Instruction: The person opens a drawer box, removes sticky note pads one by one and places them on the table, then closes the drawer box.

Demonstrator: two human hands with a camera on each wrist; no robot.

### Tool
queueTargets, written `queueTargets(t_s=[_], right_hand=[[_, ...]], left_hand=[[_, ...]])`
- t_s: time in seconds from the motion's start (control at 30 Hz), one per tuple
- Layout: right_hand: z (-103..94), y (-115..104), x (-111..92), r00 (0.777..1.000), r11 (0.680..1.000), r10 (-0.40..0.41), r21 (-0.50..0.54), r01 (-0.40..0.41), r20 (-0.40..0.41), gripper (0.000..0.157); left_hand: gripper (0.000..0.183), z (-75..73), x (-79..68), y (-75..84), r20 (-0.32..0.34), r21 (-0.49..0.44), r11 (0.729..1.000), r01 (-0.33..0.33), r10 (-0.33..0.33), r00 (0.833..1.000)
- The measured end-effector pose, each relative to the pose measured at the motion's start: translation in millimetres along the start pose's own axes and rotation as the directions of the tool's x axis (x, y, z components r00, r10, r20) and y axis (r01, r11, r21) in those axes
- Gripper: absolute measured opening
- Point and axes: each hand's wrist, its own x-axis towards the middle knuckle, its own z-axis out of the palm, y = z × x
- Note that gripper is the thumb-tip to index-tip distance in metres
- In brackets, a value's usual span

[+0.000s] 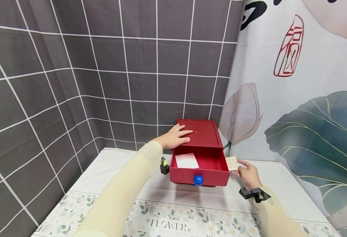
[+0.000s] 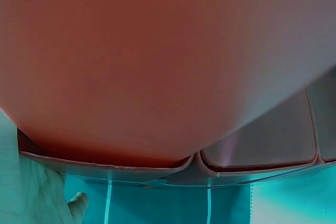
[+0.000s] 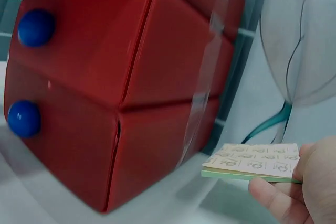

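My left hand (image 1: 173, 137) rests with spread fingers on the left edge of the red drawer cabinet's (image 1: 201, 133) top. The cabinet's upper drawer (image 1: 211, 161) is pulled out, and a white-and-pink square of paper (image 1: 187, 161) lies inside it. To the right of the cabinet, my right hand (image 1: 248, 174) pinches a small notepad (image 3: 252, 158) between thumb and fingers. This pad has a cream top printed with small motifs and a green lower edge. In the left wrist view, a blurred red surface (image 2: 131, 66) fills most of the picture, with part of the hand (image 2: 47, 195) at the lower left.
Blue round knobs (image 3: 35, 27) stick out from the drawer fronts. Clear tape (image 3: 202, 93) runs down the cabinet's side. A dark grid-patterned curtain (image 1: 137, 85) and a white leaf-printed one (image 1: 256, 65) hang behind. A floral cloth (image 1: 167, 217) covers the table's front.
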Motion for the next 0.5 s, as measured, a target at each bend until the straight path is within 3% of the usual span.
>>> queueTargets(t_s=[0.17, 0.23, 0.3, 0.37, 0.5], right_hand=[[4.7, 20, 1, 1.000, 0.999, 0.023, -0.049, -0.024, -0.016, 0.045], [6.2, 26, 2, 0.999, 0.993, 0.014, -0.115, -0.017, -0.031, 0.043], [7.6, 29, 1, 0.998, 0.969, -0.023, -0.246, 0.009, -0.053, 0.042], [8.2, 29, 1, 0.994, 0.915, -0.087, -0.399, 0.055, -0.063, 0.041], [9.0, 29, -2, 0.977, 0.761, -0.210, -0.635, 0.135, -0.043, 0.037]], left_hand=[[0.054, 0.8, -0.1, 0.9, 0.000, -0.014, 1.000, 0.007, -0.007, 1.000], [0.054, 1.4, -0.3, 1.0, -0.001, -0.021, 1.000, 0.008, -0.008, 1.000], [0.054, 1.8, -0.3, 0.9, -0.001, -0.032, 0.999, 0.010, -0.010, 1.000], [0.054, 1.9, 0.1, 0.3, -0.005, -0.034, 0.999, 0.008, -0.008, 1.000], [0.054, 2.0, 1.1, -1.0, -0.014, -0.038, 0.999, 0.004, -0.005, 1.000]])
